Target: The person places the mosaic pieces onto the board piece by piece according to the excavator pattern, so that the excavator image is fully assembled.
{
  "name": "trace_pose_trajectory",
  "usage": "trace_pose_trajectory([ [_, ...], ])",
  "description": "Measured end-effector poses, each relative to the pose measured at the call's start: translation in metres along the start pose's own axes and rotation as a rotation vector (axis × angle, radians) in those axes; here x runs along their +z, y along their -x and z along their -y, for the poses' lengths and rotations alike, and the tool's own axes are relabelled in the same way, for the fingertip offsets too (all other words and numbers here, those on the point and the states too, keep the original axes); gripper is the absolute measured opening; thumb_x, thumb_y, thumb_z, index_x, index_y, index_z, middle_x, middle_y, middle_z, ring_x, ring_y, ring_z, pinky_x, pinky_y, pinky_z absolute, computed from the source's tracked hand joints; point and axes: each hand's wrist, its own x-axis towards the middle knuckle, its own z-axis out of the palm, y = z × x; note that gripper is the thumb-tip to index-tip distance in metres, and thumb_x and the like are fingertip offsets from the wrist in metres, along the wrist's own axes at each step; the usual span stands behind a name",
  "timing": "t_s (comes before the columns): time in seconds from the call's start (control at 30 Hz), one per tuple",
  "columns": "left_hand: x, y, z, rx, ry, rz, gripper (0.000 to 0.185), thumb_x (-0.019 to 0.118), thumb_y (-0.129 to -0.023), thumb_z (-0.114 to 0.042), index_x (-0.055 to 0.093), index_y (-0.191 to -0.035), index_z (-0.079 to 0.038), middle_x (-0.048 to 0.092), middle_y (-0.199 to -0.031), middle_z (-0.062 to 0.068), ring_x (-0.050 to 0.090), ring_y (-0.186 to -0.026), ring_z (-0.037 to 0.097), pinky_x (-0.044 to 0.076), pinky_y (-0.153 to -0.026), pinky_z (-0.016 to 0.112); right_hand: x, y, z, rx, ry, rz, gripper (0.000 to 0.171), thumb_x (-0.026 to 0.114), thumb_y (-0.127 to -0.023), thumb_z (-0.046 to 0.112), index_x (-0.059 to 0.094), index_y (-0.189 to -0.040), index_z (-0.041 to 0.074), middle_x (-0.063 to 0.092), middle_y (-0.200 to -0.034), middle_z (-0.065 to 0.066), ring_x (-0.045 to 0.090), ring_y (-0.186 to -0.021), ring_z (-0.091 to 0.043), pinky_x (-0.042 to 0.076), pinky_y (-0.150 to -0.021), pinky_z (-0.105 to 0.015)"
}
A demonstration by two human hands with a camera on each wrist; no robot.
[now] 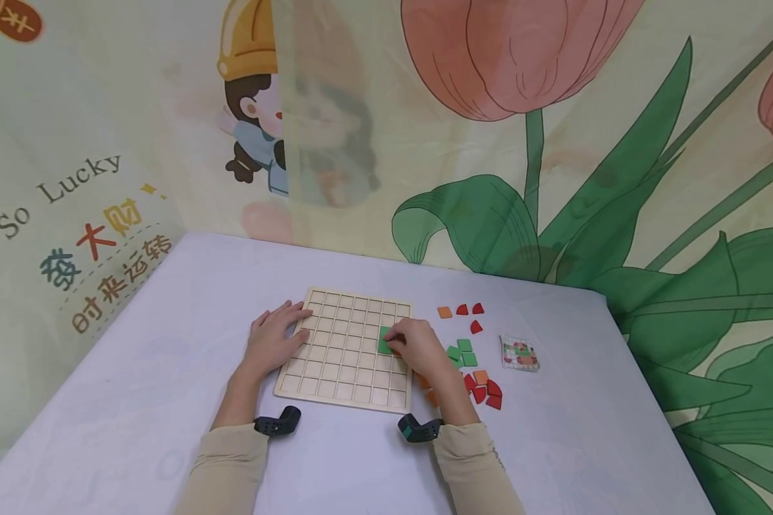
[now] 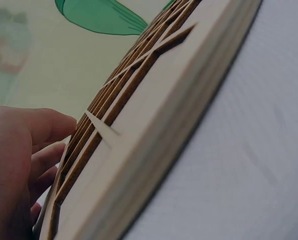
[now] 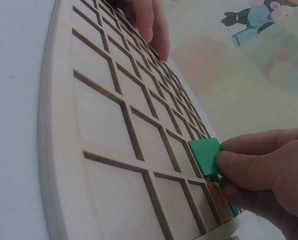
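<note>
Board (image 1: 344, 350) lies on the table (image 1: 135, 429), and I judge the loosely spread left hand (image 1: 275, 340) rests on its left edge to steady it while the right hand (image 1: 420, 348) pinches a green tile (image 3: 204, 156) over its right half.

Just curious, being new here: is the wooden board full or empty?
Mostly empty: the wooden board shows bare cells, except near the right hand, where a green tile and orange tile appear.

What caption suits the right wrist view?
Right-hand grip pinching a green tile over a gridded wooden board.
</note>
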Motion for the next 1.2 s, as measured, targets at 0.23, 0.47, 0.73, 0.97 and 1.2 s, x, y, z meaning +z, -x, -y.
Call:
trace_pose_trajectory([
  [0.23,0.001,0.0,0.001,0.005,-0.003,-0.015,0.043,0.054,-0.09,-0.026,0.056,-0.13,-0.01,0.043,-0.147,0.015,0.029,-0.141,0.034,0.013,-0.113,0.058,0.002,-0.001,-0.001,-0.008,0.022,0.003,0.009,0.069,-0.085,0.01,0.075,-0.091,0.015,0.066,-0.089,0.002,0.056,-0.077,-0.009,0.052,-0.071,-0.023],
  [0.47,0.002,0.003,0.0,0.038,0.01,-0.057,0.044,0.054,-0.089,-0.028,0.058,-0.128,-0.009,0.046,-0.144,0.017,0.032,-0.139,0.036,0.015,-0.111,0.058,0.007,-0.001,-0.001,-0.009,0.026,-0.009,0.007,0.071,-0.083,0.008,0.072,-0.083,0.015,0.062,-0.085,0.004,0.055,-0.076,-0.009,0.051,-0.069,-0.02],
  [0.73,0.003,0.0,0.003,-0.008,-0.007,-0.002,0.043,0.053,-0.091,-0.027,0.055,-0.131,-0.011,0.041,-0.148,0.013,0.027,-0.142,0.033,0.011,-0.114,0.057,-0.006,0.0,-0.013,0.024,-0.003,-0.049,0.007,0.07,-0.085,0.013,0.074,-0.09,0.017,0.062,-0.085,0.005,0.054,-0.076,-0.011,0.05,-0.065,-0.021],
  [0.97,0.001,0.003,0.0,-0.015,0.001,0.013,0.044,0.055,-0.09,-0.027,0.055,-0.131,-0.01,0.041,-0.148,0.015,0.027,-0.142,0.034,0.011,-0.114,0.058,-0.051,0.018,-0.063,0.283,-0.036,-0.06,0.024,0.07,-0.086,0.016,0.07,-0.109,0.016,0.066,-0.105,-0.005,0.055,-0.09,-0.02,0.054,-0.071,-0.027],
  [1.2,0.002,0.001,0.0,-0.004,0.004,0.007,0.043,0.054,-0.091,-0.027,0.055,-0.131,-0.011,0.042,-0.148,0.015,0.027,-0.142,0.034,0.011,-0.113,0.058,-0.07,0.035,-0.1,0.368,-0.036,0.005,0.03,0.07,-0.085,0.015,0.068,-0.115,0.014,0.063,-0.112,-0.011,0.055,-0.102,-0.026,0.054,-0.082,-0.036],
])
